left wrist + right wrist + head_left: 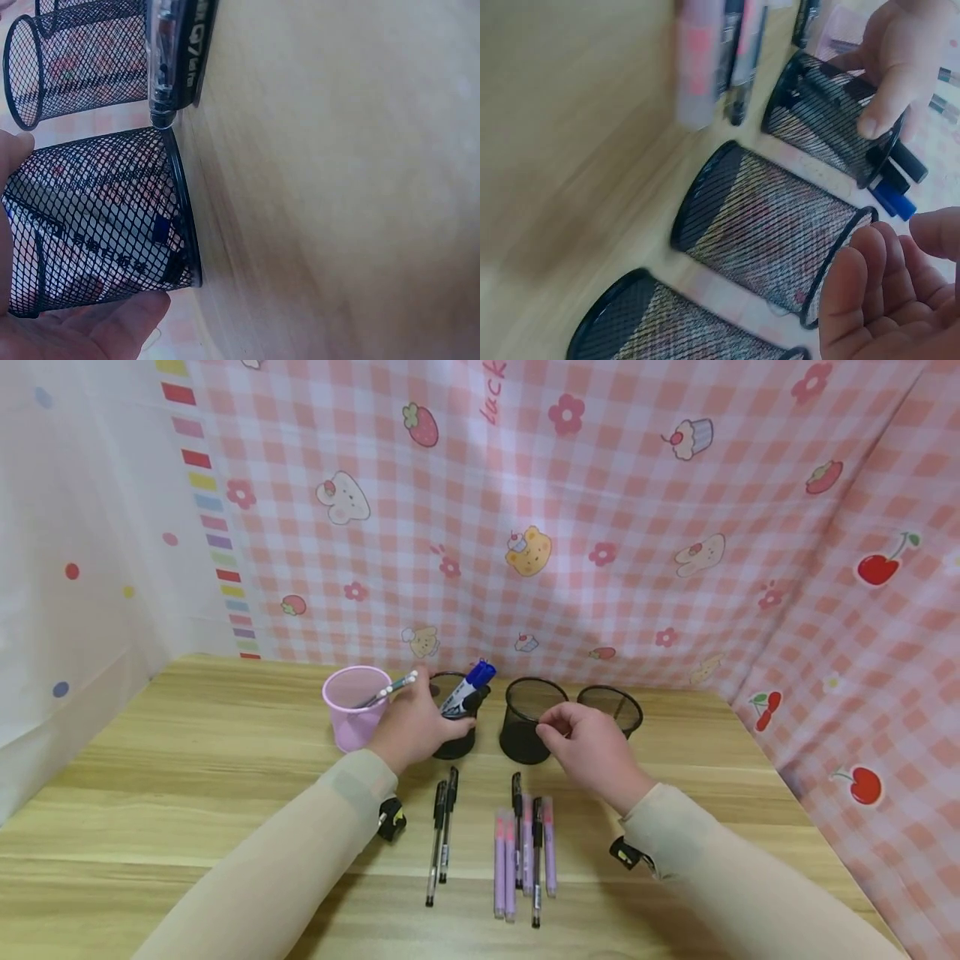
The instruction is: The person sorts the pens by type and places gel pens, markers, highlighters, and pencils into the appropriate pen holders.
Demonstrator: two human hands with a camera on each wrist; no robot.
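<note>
My left hand (420,722) grips a black mesh pen cup (459,747) around its sides, thumb on the near side and fingers behind. Blue-capped and black-capped markers (478,677) lean out of that cup to the right. Through the mesh in the left wrist view, the marker barrels (97,240) show inside. My right hand (592,752) hovers by the rim of a second black mesh cup (522,739), its fingers loosely curled with nothing between them. In the right wrist view, those fingers (851,289) overlap this cup's rim, and the thumb stands apart from them.
A pink mesh cup (347,727) with pencils (393,685) stands left of my left hand. Another black mesh cup (635,714) sits behind my right hand. Black gel pens (437,827) and several purple highlighters (500,868) lie on the wooden table (187,793). A checked cloth (480,568) hangs behind.
</note>
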